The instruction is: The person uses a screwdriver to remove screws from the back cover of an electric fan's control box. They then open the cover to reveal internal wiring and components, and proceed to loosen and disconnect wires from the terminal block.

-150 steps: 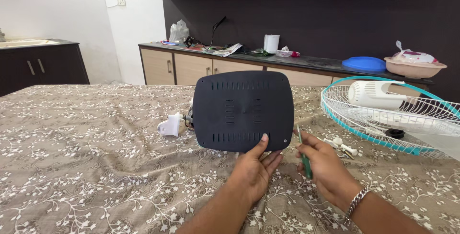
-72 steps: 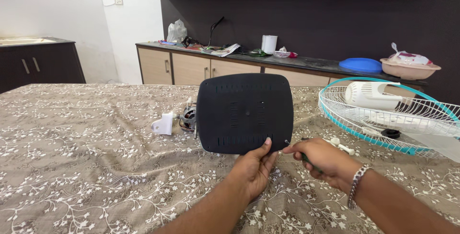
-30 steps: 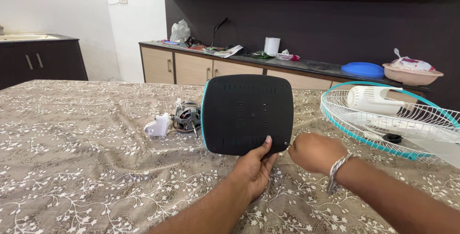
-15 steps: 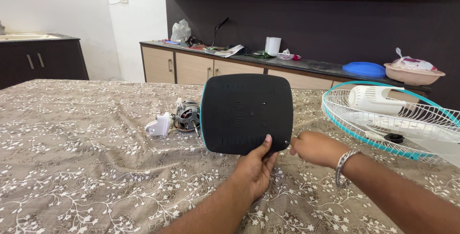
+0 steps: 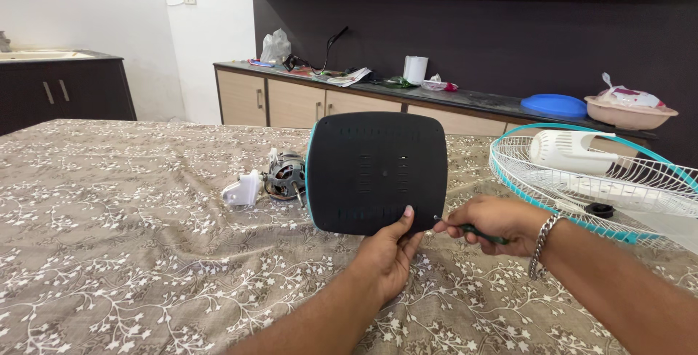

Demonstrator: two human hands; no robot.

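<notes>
My left hand holds a black slotted base plate upright on edge, thumb against its lower front. The plate has a teal rim showing on its left side. My right hand grips a green-handled screwdriver with the thin tip touching the plate's lower right corner. Left of the plate, a bare fan motor with a white bracket lies on the cloth.
The table wears a brown floral cloth. At the right lies a teal-rimmed wire fan guard with a white motor cover on it. A cluttered counter with a blue lid and a bowl runs behind.
My right hand has rotated from knuckles-up to a side grip, so the green screwdriver handle shows again. The tip stays at the plate's lower right corner. The plate barely moved.
</notes>
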